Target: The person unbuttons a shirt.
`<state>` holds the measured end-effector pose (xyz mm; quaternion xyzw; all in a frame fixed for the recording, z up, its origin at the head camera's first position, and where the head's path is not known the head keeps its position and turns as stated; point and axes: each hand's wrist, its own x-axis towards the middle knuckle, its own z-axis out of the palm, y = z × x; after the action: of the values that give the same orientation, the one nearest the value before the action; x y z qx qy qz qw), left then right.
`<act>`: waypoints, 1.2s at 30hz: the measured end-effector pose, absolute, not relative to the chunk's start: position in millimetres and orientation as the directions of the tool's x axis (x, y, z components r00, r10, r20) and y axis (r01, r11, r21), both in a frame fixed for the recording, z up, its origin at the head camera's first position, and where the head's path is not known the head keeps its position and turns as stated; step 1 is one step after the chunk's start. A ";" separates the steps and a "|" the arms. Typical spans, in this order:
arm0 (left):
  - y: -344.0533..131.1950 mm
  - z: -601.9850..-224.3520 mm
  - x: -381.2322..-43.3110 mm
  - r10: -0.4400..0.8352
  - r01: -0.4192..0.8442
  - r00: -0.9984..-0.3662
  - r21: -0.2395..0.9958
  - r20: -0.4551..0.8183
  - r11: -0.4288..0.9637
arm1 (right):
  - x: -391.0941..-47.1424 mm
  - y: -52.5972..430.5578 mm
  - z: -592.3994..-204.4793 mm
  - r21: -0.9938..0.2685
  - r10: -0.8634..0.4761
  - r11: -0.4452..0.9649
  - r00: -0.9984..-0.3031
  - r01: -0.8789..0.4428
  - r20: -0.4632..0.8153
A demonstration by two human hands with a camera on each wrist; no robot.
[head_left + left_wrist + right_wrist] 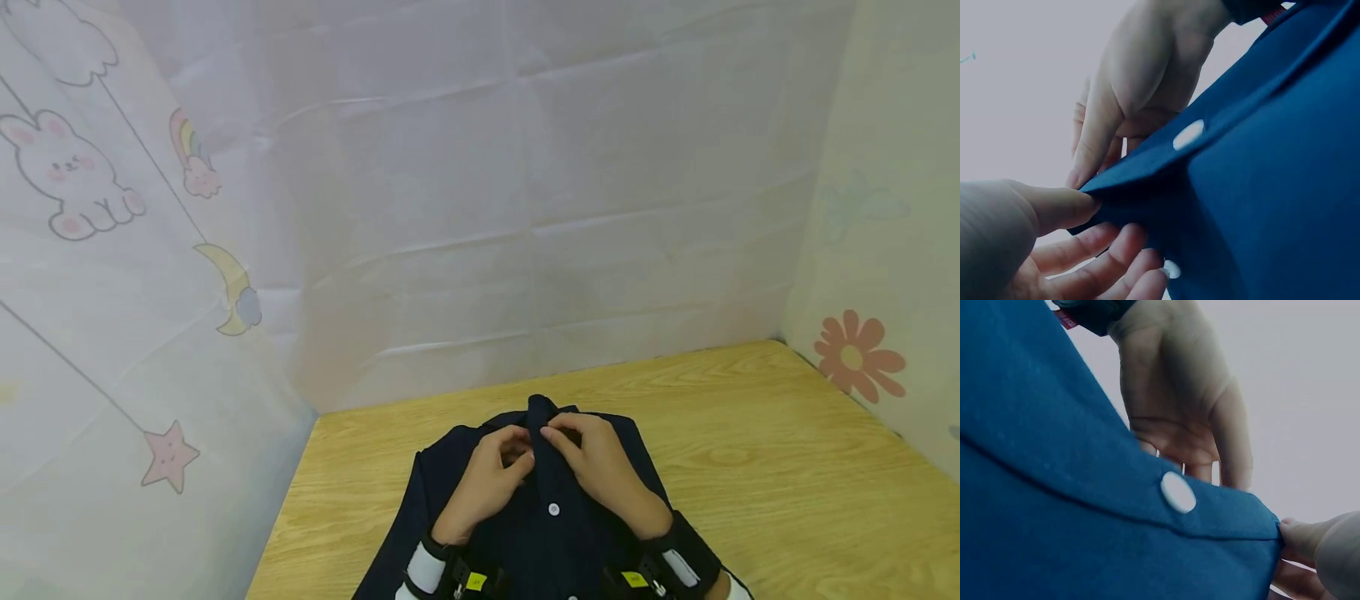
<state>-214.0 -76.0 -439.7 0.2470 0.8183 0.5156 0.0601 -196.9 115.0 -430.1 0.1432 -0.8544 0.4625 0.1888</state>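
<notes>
A dark navy shirt (517, 533) with white buttons lies on the table, its front placket lifted between the two hands. My left hand (491, 479) grips the placket's edge from the left; in the left wrist view its thumb presses the cloth above curled fingers. From the other side my right hand (603, 467) pinches the same strip near the collar, and in the right wrist view its thumb sits at the cloth's corner. A white button (553, 509) shows below the hands, and the same strip bears a white button (1178, 492) in the right wrist view.
The wooden table (787, 467) runs out to the right and behind the shirt. A pale sheet wall (525, 208) stands at the back, with printed side walls left and right. Black bands with yellow tags circle both wrists.
</notes>
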 end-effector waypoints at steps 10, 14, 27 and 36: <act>-69.8 -433.3 -204.2 0.611 0.384 -0.788 0.832 0.069 0.401 | -200.5 120.7 -426.8 -0.749 0.018 0.535 -0.881 -0.391 0.473; -71.6 -429.8 -202.3 0.614 0.392 -0.787 0.822 0.066 0.413 | -198.2 119.7 -425.2 -0.754 0.024 0.548 -0.893 -0.364 0.449; -82.9 -424.1 -209.0 0.397 0.389 -0.880 0.875 0.260 0.289 | -182.2 107.2 -418.7 -0.646 -0.025 0.663 -0.874 -0.378 0.486; -83.4 -421.7 -209.4 0.301 0.376 -0.901 0.910 0.313 0.178 | -179.5 102.3 -418.8 -0.702 -0.144 0.614 -0.926 -0.361 0.349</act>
<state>-209.4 -83.4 -421.7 0.2206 0.7668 0.6019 -0.0310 -179.5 102.3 -418.8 0.1420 -0.8889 0.4157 0.1301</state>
